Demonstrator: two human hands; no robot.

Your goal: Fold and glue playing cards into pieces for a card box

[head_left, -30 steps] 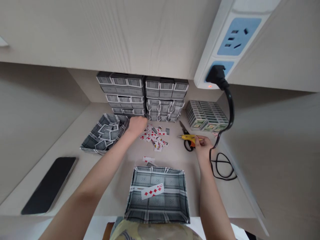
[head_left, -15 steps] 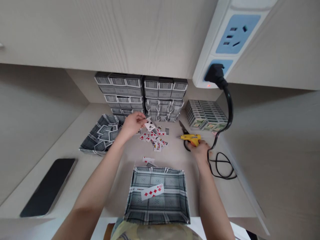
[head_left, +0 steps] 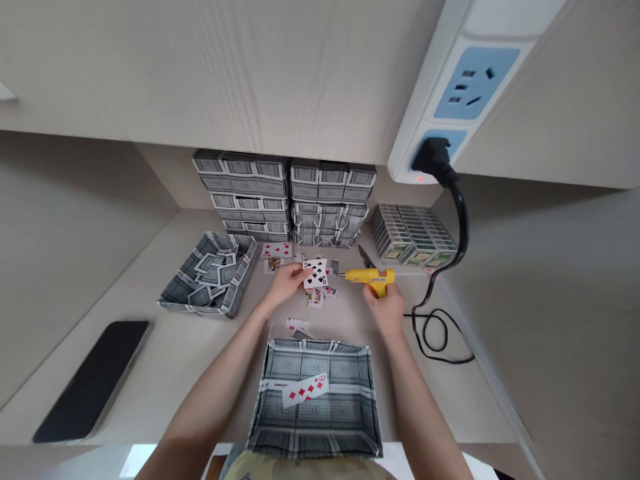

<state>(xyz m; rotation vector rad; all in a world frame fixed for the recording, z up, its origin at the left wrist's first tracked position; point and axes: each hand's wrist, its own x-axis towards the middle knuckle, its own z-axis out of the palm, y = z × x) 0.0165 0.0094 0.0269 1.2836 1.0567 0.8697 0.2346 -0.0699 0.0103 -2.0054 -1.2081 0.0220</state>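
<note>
Between the fingers of my left hand (head_left: 287,283) is a playing card (head_left: 315,273), a spade, face up. My right hand (head_left: 386,308) grips a yellow hot glue gun (head_left: 371,277) by its handle. Its nozzle points left, close to the card's right edge; whether they touch I cannot tell. Beneath the card lies a pile of cut card pieces (head_left: 316,298), partly hidden. Nearest to me stands an open box made of playing cards (head_left: 345,400), with a cut strip of the six of diamonds (head_left: 305,391) inside.
At left, another card box (head_left: 173,293) holds loose card pieces, and a phone (head_left: 93,380) lies in front. Stacked card boxes (head_left: 290,193) line the back beside card packs (head_left: 413,233). Scissors (head_left: 366,257) lie behind the glue gun. A black cord (head_left: 463,220) hangs from the power strip (head_left: 440,113).
My left hand has brought the card right and toward me. My right hand has lifted the glue gun off the table and moved it left, toward the card.
</note>
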